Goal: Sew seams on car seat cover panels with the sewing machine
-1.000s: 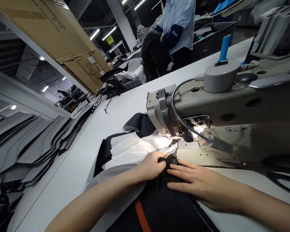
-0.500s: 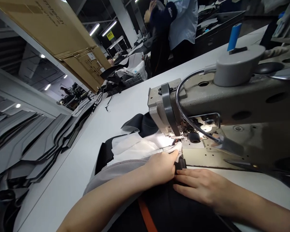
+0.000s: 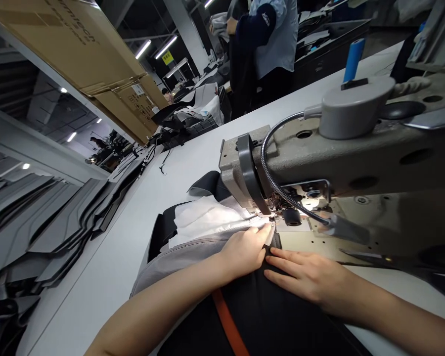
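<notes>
The grey sewing machine (image 3: 292,158) stands over a bundle of layered cloth, its lamp lighting the needle area. My left hand (image 3: 246,249) has its fingers closed on the edge of the white lining (image 3: 203,217), just in front of the presser foot. Beside it, my right hand (image 3: 307,277) lies with fingers spread on the black fabric (image 3: 274,311), holding nothing. Grey fabric (image 3: 178,262) curves under my left forearm. An orange strip (image 3: 228,321) crosses the black fabric near the bottom.
Black scissors (image 3: 378,258) lie right of the machine bed. Stacked grey pieces (image 3: 59,222) fill the left side. A cardboard box (image 3: 77,49) is at the upper left. Behind the white table (image 3: 133,212), a person (image 3: 276,42) stands holding fabric.
The white lining and the cloth under my hands have shifted slightly at the needle, and my hands have moved slightly up in view. The person behind has more grey fabric showing in hand.
</notes>
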{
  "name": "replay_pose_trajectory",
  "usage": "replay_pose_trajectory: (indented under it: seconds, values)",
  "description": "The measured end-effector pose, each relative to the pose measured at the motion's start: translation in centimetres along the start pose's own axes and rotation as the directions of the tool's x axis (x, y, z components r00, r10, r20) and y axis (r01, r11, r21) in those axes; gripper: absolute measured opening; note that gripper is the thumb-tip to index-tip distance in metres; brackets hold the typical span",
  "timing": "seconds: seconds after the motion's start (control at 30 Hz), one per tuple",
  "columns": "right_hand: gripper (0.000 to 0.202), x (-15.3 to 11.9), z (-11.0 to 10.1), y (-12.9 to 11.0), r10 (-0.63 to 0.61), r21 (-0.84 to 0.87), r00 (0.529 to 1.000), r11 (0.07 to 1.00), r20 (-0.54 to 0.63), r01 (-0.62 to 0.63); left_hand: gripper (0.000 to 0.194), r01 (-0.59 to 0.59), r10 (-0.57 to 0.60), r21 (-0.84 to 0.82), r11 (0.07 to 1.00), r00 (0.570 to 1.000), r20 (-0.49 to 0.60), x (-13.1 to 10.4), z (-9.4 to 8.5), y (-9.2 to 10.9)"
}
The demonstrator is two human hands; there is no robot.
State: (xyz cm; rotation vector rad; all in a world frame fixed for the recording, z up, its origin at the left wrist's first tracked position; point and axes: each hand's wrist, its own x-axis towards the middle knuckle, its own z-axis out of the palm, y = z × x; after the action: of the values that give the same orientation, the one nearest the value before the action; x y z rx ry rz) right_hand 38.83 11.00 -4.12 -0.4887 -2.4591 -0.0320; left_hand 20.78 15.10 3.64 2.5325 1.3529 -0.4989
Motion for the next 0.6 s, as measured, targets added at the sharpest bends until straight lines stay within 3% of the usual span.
replay_pose_trajectory:
  seconds: [0.23,0.37,0.47,0.53,0.6]
  values:
    - [0.05,0.6,-0.7,0.8,-0.026,0.021,0.999,0.999,0.034,0.025,0.027,-0.018,0.017,0.077,0.997,1.0,0.007,1.6,-1.0,0.2]
    - [0.047,0.5,-0.3,1.4,-0.005,-0.029,1.0,1.0,-0.007,0.004,0.024,-0.07,0.09,0.242,0.968,0.993,-0.076,1.9,-0.3,0.9]
    - [0.035,0.5,-0.1,1.3,0.001,-0.08,0.998,0.997,-0.059,-0.006,0.026,-0.057,0.109,0.379,0.923,0.987,-0.117,0.9,0.4,2.4]
    - [0.033,0.2,-0.3,1.1,-0.003,-0.134,0.999,0.991,-0.04,-0.002,0.027,-0.008,0.034,0.374,0.927,0.997,-0.064,-0.1,0.2,3.1]
    - [0.037,-0.3,-0.7,0.7,0.012,-0.163,0.999,0.987,0.04,-0.006,0.048,0.049,-0.064,0.262,0.964,0.997,0.048,-0.8,-0.7,2.7]
